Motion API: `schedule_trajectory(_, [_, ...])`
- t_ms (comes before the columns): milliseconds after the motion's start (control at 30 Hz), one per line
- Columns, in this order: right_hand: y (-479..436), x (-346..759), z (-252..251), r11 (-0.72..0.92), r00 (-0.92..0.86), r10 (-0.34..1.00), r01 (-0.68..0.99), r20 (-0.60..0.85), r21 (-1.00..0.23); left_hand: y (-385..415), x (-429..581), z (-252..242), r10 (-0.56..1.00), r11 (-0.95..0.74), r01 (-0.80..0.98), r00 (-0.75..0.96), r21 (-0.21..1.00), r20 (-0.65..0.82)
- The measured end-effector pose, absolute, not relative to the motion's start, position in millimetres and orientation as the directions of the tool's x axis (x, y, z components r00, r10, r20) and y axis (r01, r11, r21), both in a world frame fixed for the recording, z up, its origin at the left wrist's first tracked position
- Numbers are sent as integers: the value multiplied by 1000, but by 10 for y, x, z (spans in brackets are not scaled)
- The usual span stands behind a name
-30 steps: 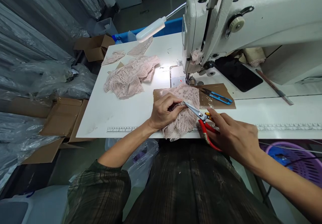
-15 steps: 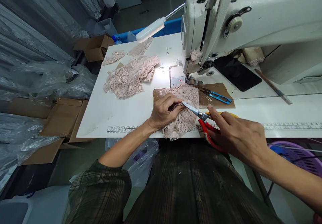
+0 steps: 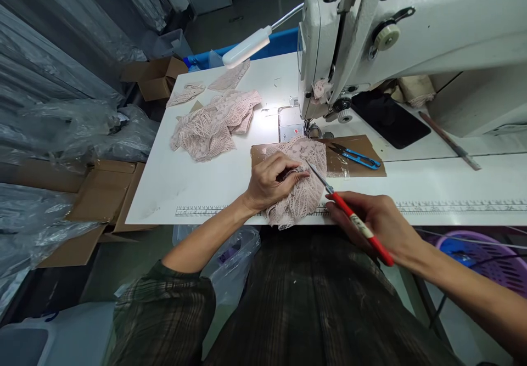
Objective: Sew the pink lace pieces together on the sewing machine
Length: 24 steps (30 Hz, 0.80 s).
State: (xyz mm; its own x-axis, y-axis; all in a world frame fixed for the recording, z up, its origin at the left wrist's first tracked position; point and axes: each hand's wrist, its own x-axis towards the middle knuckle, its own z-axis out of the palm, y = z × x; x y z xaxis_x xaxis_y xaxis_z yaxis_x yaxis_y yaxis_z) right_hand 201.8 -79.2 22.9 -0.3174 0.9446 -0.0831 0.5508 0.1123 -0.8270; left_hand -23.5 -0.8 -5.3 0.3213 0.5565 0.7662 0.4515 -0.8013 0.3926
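Pinched between the thumb and fingers of my left hand (image 3: 274, 182) is a piece of pale pink lace fabric (image 3: 302, 196), which drapes over the table's front edge. My right hand (image 3: 373, 218) is closed around a pair of red-handled scissors (image 3: 349, 212). Their blades point up and left over the lace, close to my left fingertips; whether they touch it I cannot tell. Brown cardboard (image 3: 366, 149) lies partly under the lace, and blue thread snips (image 3: 356, 156) rest on it. The far ends of my right fingers are hidden behind the handle.
A white sewing machine (image 3: 411, 31) stands at the back right, its needle just behind the lace. More pink lace (image 3: 216, 124) is bunched on the table's left. A black phone (image 3: 389, 119) lies under the machine arm. A lamp (image 3: 247, 46) reaches over the back edge.
The scissors have turned over in my right hand, red handle now uppermost, and their tips have drawn slightly away from my left fingers. My left hand keeps its hold on the lace.
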Motion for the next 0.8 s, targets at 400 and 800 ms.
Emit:
schedule_trajectory(400, [-647,3066,198,361,-329,905,929,268,-77,-121,-489,289,860,-509,326,221,796,460])
schedule_trajectory(800, [149,2112,220,526,-462,833,831,303,-181,-220,-1275,473,820,-400,761,50,510,570])
